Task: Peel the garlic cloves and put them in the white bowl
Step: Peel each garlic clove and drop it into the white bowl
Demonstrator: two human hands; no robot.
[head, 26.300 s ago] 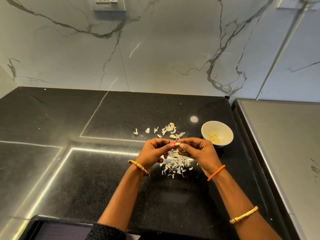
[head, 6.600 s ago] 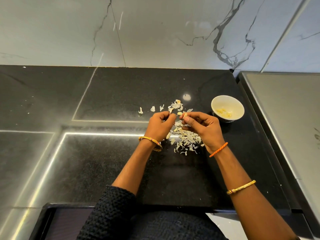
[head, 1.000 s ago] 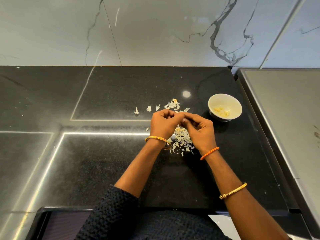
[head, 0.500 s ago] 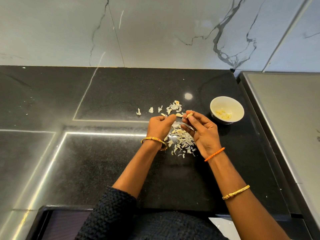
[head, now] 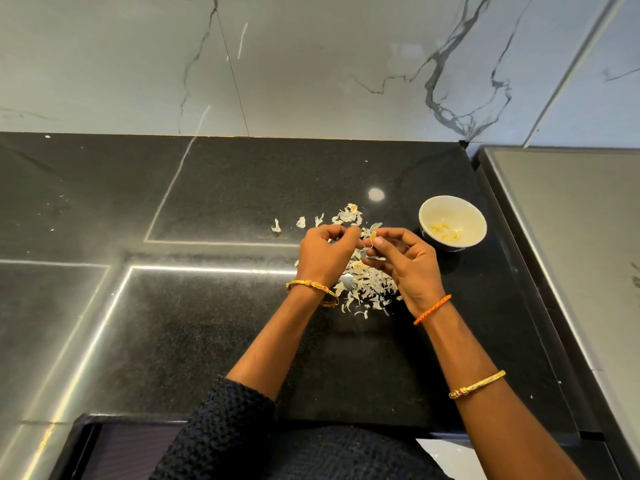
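Head view: garlic clove (head: 373,237) pinched upright at right hand (head: 408,268) fingertips, left hand (head: 325,256) fingers curled just beside it, apparently picking skin. White bowl (head: 475,220) right of the fingers, nearer the right hand, path open. Peel scraps (head: 370,289) littering the bench (head: 173,323) beneath the fingers.

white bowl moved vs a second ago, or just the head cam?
No. The white bowl keeps its place beside the countertop's right edge and right of the peel pile; only the camera shifted.
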